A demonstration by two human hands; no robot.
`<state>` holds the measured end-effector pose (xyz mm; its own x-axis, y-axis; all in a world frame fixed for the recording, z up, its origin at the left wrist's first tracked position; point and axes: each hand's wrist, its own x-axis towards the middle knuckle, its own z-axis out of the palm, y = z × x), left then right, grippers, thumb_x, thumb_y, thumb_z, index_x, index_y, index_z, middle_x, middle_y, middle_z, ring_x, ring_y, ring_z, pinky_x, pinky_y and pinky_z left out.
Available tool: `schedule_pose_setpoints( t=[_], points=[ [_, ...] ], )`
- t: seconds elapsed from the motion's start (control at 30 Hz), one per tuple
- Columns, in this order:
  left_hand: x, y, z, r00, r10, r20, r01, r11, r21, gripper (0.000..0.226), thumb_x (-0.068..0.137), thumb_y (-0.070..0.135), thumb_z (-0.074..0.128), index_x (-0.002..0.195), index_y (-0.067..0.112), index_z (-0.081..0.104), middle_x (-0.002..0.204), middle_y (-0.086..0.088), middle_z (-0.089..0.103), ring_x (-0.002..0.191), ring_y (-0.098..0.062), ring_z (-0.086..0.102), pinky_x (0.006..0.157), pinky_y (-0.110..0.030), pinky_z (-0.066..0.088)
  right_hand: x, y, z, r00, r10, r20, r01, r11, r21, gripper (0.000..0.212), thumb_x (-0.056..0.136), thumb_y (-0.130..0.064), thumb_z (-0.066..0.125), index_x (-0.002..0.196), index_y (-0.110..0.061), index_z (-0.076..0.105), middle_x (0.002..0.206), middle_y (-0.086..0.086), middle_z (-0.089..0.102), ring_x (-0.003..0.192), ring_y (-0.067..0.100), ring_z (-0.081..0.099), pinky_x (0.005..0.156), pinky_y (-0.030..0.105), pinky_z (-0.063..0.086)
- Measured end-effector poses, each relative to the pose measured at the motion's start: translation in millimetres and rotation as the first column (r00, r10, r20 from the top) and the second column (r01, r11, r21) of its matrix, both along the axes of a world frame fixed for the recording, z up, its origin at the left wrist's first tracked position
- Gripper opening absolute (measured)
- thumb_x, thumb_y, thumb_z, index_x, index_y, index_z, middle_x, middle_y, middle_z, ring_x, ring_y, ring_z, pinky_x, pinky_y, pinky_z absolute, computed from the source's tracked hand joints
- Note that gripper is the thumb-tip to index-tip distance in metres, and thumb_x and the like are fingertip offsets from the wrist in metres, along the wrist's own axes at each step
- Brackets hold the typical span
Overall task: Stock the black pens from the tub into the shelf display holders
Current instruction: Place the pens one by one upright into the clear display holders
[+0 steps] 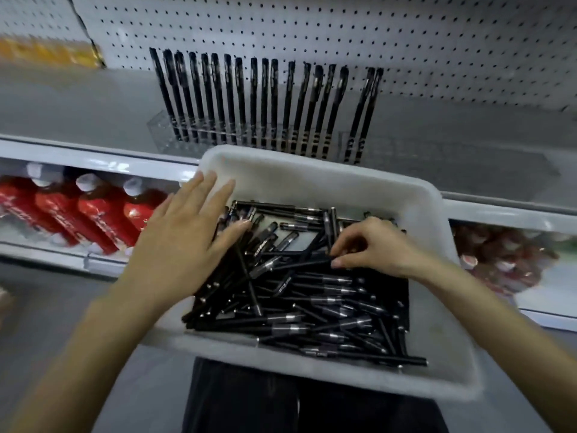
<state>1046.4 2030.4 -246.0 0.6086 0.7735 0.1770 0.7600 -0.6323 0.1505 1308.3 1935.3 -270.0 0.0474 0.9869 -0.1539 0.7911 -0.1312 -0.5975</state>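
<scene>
— Where are the pens [306, 310]?
— Heaped crisscross in the white tub [443, 276]. More stand upright in the clear holders [249, 142] on the shelf [78, 117], just past the tub's far rim.
— Which one goes next?
— Probably the pen [296, 264] under the right hand [371, 245]. Its grip pinches one end between thumb and forefinger, and the barrel runs leftward across the heap.
— And the left hand [184, 242]?
— Its grip is spread flat with straight fingers over the heap's left side, holding nothing. The holders lie up and ahead, so I'd say the pen needs turning upright.
</scene>
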Motion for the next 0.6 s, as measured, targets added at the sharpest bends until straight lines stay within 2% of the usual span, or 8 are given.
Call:
schedule_pose_setpoints(
  t=[0.13,0.2,0.3,0.43,0.6],
  points=[
    [6.4,-4.3,-6.3,1.0,-0.011,0.018,0.011,1.0,-0.002,0.082,0.083,0.072,0.004,0.15,0.027,0.018,0.158,-0.001,0.013,0.146,-0.013,0.003,0.116,-0.037,0.012,8.9,-5.0,-1.9,0.999,0.033,0.018,-0.033,0.999,-0.036,0.009,0.075,-0.024,0.079,0.079,-0.023,0.071,0.077,-0.007,0.07,0.072,0.001,0.061,0.063,0.011,0.044],
    [9.9,-7.5,-7.9,0.999,-0.008,0.041,0.009,1.0,-0.029,0.083,0.082,0.073,0.003,0.151,0.028,0.016,0.158,0.001,0.011,0.145,-0.01,-0.001,0.116,-0.034,0.009,13.5,-9.1,-1.2,0.999,0.047,-0.017,-0.047,0.998,-0.028,0.011,0.077,-0.023,0.077,0.077,-0.025,0.066,0.077,-0.008,0.069,0.072,0.002,0.061,0.067,0.016,0.046],
    [16.7,-13.2,-10.7,0.998,-0.006,0.06,0.008,0.999,-0.042,0.085,0.08,0.073,0.001,0.151,0.028,0.014,0.158,0.004,0.009,0.144,-0.007,-0.004,0.116,-0.03,0.006,21.4,-13.5,1.9,0.991,0.053,-0.121,-0.046,0.997,0.059,0.014,0.078,-0.017,0.075,0.077,-0.024,0.063,0.076,-0.007,0.066,0.072,0.003,0.061,0.069,0.015,0.046],
    [30.2,-19.0,-10.3,0.996,-0.03,0.083,0.033,0.998,-0.044,0.085,0.081,0.073,0.0,0.151,0.028,0.016,0.158,0.004,0.01,0.144,-0.006,-0.005,0.114,-0.028,0.005,30.1,-22.8,7.0,0.93,-0.04,-0.366,0.091,0.988,0.121,0.012,0.073,-0.008,0.074,0.076,-0.011,0.063,0.064,0.0,0.066,0.06,0.01,0.064,0.061,0.015,0.049],
    [44.0,-26.5,-10.9,0.996,-0.038,0.082,0.041,0.999,-0.036,0.083,0.082,0.072,0.001,0.151,0.028,0.015,0.158,0.004,0.009,0.145,-0.007,-0.005,0.116,-0.032,0.011,38.6,-38.7,16.4,0.841,-0.158,-0.518,0.284,0.943,0.174,0.011,0.068,-0.008,0.075,0.075,-0.009,0.068,0.065,-0.001,0.068,0.06,0.009,0.063,0.061,0.013,0.049]
  ],
)
